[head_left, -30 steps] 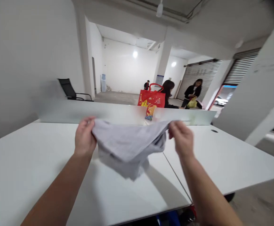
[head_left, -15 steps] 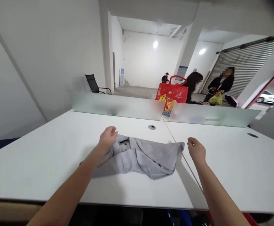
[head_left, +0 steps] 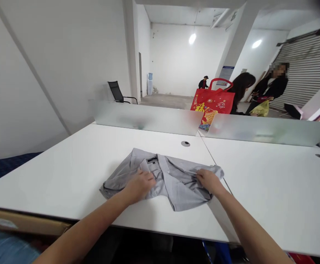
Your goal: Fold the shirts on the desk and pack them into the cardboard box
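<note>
A light grey collared shirt [head_left: 173,183] lies crumpled on the white table [head_left: 66,161], with a dark label showing inside its neck. Just below the collar, my left hand [head_left: 140,186] has its fingers closed on the front of the shirt. On the right half of the garment, my right hand [head_left: 210,181] pinches a fold of the cloth between thumb and fingers. Part of the shirt under each hand is hidden.
A frosted glass divider [head_left: 149,118] runs along the table's far side, with a red gift bag [head_left: 217,101] behind it. Two people [head_left: 272,88] are beyond the divider at right, another farther back. A cardboard box [head_left: 25,222] sits below the near left edge.
The shirt, held up in the air between both hands, came down onto the table. My hands let go of its edges, then moved inward and took hold of the cloth nearer the collar.
</note>
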{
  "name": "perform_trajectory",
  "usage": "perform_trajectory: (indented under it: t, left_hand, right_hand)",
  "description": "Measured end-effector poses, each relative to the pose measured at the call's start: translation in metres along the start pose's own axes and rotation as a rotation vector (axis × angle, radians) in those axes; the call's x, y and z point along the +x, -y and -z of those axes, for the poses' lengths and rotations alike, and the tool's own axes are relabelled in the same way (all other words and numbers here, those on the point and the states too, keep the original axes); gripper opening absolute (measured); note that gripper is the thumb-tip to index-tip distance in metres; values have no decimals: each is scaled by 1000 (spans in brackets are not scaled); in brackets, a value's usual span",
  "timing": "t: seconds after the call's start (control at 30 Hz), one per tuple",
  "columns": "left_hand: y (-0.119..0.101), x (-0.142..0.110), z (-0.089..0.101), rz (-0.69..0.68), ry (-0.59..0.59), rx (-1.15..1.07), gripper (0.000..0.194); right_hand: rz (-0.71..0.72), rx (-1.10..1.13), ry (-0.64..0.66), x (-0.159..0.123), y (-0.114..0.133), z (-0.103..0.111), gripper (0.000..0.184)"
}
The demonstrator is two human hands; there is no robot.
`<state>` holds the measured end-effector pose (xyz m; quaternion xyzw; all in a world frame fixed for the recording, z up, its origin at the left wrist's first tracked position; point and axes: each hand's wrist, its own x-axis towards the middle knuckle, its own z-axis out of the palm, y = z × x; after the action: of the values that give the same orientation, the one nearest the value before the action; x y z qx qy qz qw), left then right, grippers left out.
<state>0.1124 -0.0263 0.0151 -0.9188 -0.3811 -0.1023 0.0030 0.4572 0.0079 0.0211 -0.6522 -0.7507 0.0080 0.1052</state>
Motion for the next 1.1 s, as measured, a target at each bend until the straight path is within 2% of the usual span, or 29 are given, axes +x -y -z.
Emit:
perform_trajectory:
  t: [0.07, 0.13, 0.2, 0.23, 0.27, 0.33, 0.4, 0.47, 0.5, 0.57, 0.63, 0.7, 0.77, 0.83, 0.93, 1.0, 1.03, 1.1]
  left_hand:
    - [-21, -18, 4, -189, 22, 17, 17]
    - [-41, -37, 7, -358, 96, -82, 10]
    - [-56, -51, 9, -444, 182, -234, 14]
    - [-59, -55, 11, -440, 196, -295, 15]
    - [-58, -57, 12, -402, 178, -329, 14]
    - [-46, -52, 13, -220, 43, -289, 13]
    - [-20, -41, 11, 24, -131, -174, 19]
    - [12, -29, 5, 262, -221, -72, 27]
    - [27, -24, 1, 360, -208, -46, 31]
    - [52, -17, -7, 466, -90, -50, 29]
    - [63, -19, -9, 464, 22, -81, 19]
    - [62, -28, -1, 423, 0, -47, 20]
    - [54, -44, 17, 409, -147, 66, 24]
    - [45, -62, 41, 459, -357, 165, 22]
    - [37, -76, 80, 607, -710, 84, 14]
    - [43, -64, 106, 657, -885, -110, 11]
    - [50, -51, 118, 640, -953, -214, 11]
    - [74, -10, 142, 522, -1086, -371, 16]
  right_hand:
    - [-102, 38, -127, 13, -12, 12, 27]
    - [-239, 4, -303, 24, -19, 25, 29]
    - [-300, -68, -460, 28, -16, 33, 30]
    - [-271, -92, -513, 28, -11, 34, 31]
    - [-205, -92, -539, 26, -4, 33, 31]
    - [-19, -22, -483, 20, 14, 25, 28]
    - [110, 47, -362, 14, 32, 12, 23]
    - [122, 9, -291, 12, 42, -1, 27]
    - [102, -40, -259, 13, 44, -6, 32]
    - [58, -117, -162, 15, 42, -10, 36]
    - [63, -123, -79, 15, 35, -5, 27]
    - [117, -112, -136, 6, 27, 9, 27]
    - [186, -136, -308, -12, 19, 29, 31]
    - [223, -173, -473, -34, 13, 51, 34]
    - [171, -169, -640, -54, 8, 84, 37]
    - [58, -90, -706, -46, 7, 102, 37]
    - [0, -24, -728, -34, 7, 110, 37]
    - [-80, 145, -768, 5, 7, 125, 35]
